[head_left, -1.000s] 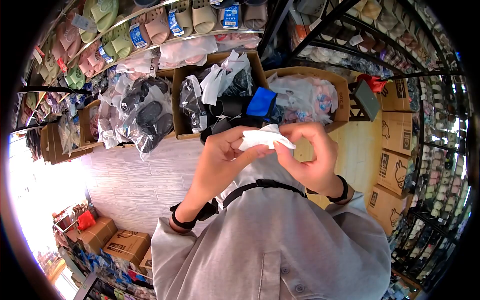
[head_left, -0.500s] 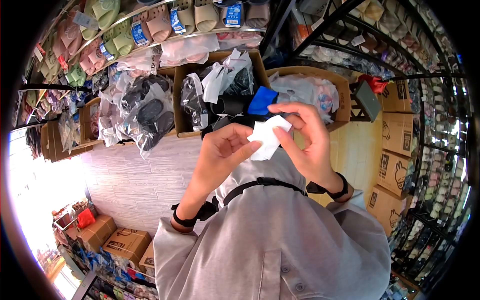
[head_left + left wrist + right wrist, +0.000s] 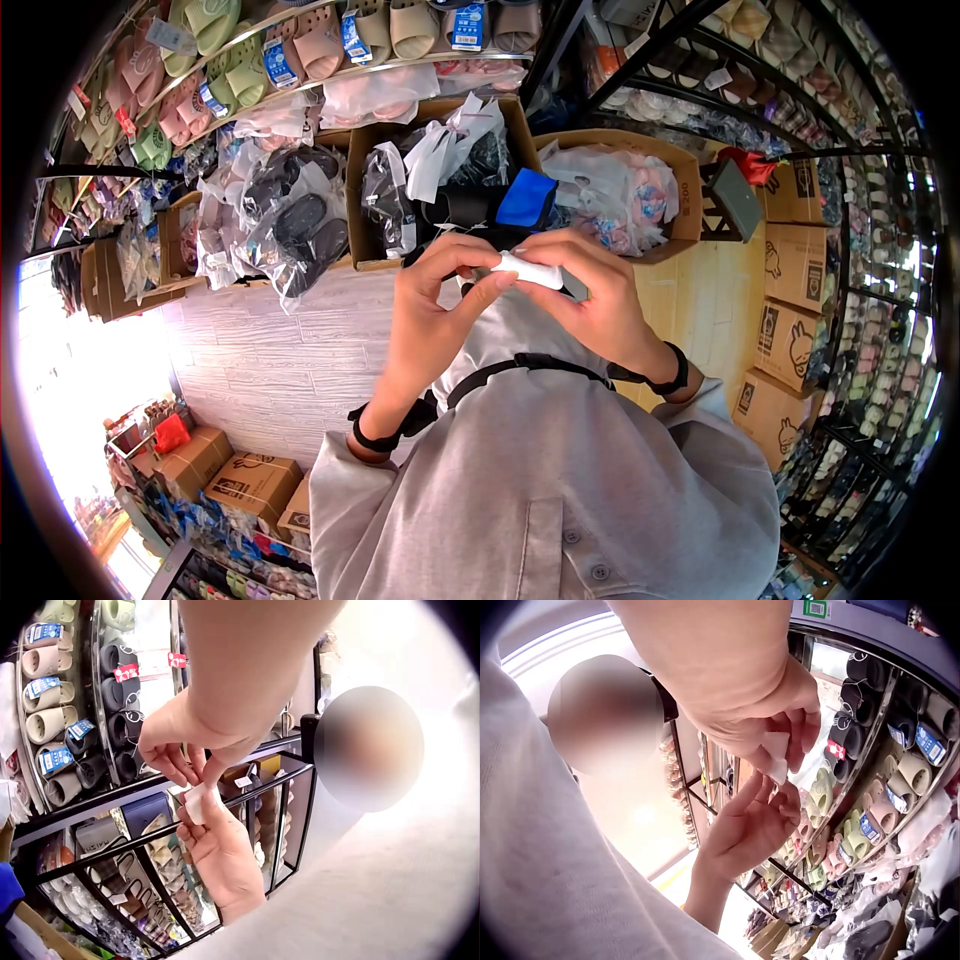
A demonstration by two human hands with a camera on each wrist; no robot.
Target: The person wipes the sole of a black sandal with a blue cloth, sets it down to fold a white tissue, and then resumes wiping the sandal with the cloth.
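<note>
A small white tissue (image 3: 532, 272), folded into a narrow strip, is between my two hands in front of my waist. My left hand (image 3: 440, 300) pinches one end between thumb and fingertips. At the other end, my right hand (image 3: 590, 290) grips it, thumb below and fingers bent over the top. The left wrist view has the tissue (image 3: 196, 804) against the right hand's fingers, with the left fingertips at its upper edge. From the right wrist, a white corner of the tissue (image 3: 777, 750) sticks out beneath the right fingers, just above the left fingertips.
Beyond my hands stands an open carton (image 3: 440, 150) of bagged dark slippers, with a blue piece (image 3: 526, 198) on top. Another carton (image 3: 683, 200) holds bagged pink items. Slipper shelves (image 3: 390, 65) rise behind; closed boxes (image 3: 790, 345) line the right side. Bagged slippers (image 3: 300, 225) lie left.
The tissue, spread wider and flat half a second ago, is now folded into a narrow strip. My right fingers have come down over it, and the hands are closer together.
</note>
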